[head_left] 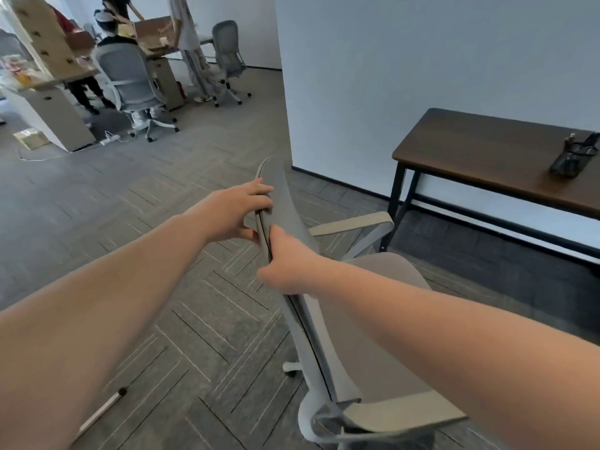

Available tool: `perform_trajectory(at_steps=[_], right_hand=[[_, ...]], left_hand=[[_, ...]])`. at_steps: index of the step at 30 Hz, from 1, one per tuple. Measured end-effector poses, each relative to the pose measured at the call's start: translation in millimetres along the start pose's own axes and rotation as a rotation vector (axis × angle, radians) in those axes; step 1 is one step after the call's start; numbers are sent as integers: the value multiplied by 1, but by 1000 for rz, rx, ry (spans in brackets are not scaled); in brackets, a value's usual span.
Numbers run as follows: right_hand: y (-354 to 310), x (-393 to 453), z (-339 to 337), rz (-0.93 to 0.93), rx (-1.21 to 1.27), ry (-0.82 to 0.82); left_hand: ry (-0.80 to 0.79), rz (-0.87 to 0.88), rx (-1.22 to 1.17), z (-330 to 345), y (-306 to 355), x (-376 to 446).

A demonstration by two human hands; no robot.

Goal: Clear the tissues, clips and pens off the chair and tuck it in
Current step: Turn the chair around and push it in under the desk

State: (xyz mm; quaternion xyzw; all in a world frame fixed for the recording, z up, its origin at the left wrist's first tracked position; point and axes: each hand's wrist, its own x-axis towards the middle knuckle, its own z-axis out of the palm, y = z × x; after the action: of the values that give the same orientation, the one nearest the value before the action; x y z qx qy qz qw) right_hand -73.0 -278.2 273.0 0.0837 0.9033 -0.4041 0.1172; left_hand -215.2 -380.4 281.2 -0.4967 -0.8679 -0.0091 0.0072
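A grey office chair [383,274] stands in front of me, seen from its side, its seat facing the dark wooden desk [480,157] on the right. My left hand [232,212] grips the top edge of the chair's backrest, fingers wrapped over it. Just below, my right hand [289,264] is closed around the same backrest edge. The visible part of the seat is bare, with no tissues, clips or pens on it. A black pen holder [573,159] with pens in it stands on the desk near its right end.
A white wall corner [285,92] rises behind the chair. Grey carpet tiles cover the floor. At the far left, people work at desks with grey chairs [130,79] and cardboard boxes. A white rod [100,410] lies on the floor at lower left.
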Motion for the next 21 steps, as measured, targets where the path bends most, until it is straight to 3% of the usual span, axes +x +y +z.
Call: perform_trajectory(at_steps=[14,21], right_hand=[[70,-48,-69,31,-17,79],[143,-83,-134,103,-234,129]], left_hand=[[80,77,-197,21,72,53],[130,108,-260,31,147,106]])
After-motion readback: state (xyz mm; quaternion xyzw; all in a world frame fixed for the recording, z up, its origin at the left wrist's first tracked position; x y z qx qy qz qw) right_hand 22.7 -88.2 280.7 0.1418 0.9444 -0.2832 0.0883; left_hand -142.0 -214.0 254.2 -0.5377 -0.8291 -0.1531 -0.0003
